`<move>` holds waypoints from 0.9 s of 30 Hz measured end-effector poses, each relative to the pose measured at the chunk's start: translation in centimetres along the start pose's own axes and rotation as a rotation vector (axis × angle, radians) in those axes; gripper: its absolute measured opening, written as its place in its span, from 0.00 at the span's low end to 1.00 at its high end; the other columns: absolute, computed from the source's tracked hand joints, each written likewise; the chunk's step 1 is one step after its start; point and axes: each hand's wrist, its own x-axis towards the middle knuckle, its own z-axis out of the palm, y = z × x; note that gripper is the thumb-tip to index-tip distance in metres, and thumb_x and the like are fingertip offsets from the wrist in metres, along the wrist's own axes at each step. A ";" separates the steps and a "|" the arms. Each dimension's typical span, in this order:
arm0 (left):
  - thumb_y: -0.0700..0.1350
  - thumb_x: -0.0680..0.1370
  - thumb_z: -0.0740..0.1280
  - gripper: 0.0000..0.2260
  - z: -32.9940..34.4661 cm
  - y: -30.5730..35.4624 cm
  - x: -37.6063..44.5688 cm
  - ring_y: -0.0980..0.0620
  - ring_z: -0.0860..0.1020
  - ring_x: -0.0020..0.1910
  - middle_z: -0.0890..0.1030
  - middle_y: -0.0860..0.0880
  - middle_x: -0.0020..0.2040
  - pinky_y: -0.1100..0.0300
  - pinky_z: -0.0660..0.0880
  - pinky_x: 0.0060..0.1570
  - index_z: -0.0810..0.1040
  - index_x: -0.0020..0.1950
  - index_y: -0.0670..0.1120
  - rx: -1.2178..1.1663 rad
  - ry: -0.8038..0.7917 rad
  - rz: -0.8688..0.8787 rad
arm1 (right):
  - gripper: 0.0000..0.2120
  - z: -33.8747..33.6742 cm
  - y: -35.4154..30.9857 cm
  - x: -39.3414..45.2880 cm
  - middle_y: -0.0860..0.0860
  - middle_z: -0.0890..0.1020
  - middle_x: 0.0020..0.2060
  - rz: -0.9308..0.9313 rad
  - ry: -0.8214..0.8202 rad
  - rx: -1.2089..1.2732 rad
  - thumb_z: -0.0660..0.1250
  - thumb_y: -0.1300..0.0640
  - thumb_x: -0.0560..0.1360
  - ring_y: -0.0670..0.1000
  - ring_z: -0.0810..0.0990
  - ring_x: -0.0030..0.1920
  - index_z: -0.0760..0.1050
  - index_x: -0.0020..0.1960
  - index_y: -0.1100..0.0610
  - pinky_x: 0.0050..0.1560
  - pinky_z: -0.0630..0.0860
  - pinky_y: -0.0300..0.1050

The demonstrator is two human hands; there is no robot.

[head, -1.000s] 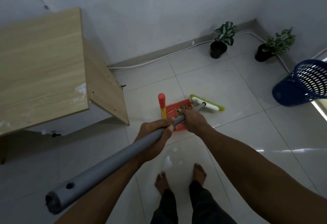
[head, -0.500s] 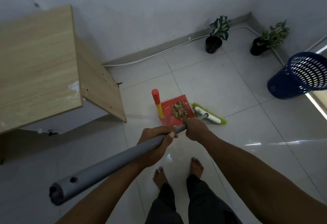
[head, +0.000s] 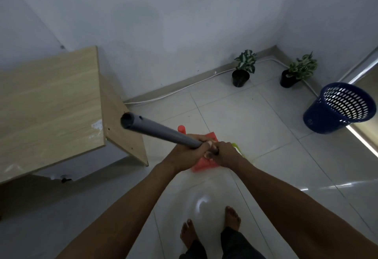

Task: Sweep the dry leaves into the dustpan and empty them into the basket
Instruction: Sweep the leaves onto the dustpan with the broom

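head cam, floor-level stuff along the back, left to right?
Light wooden table → red plastic dustpan → nearer black-potted variegated plant → second black-potted plant → dark blue perforated plastic basket.

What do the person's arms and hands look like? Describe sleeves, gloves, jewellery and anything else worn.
Both forearms are bare as far as the head view shows them: no sleeves in view. The left hand and right hand wear no gloves, and no rings, watch or bracelets show at the wrists. Lower down, dark trouser legs and bare feet are visible.
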 end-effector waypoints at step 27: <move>0.49 0.74 0.72 0.30 -1.9 -13.9 15.9 0.37 0.74 0.62 0.71 0.39 0.66 0.48 0.73 0.59 0.64 0.70 0.42 0.349 0.288 -0.552 | 0.11 -17.1 8.5 8.2 0.61 0.81 0.45 0.372 0.275 0.443 0.71 0.58 0.72 0.56 0.82 0.37 0.78 0.51 0.64 0.27 0.77 0.42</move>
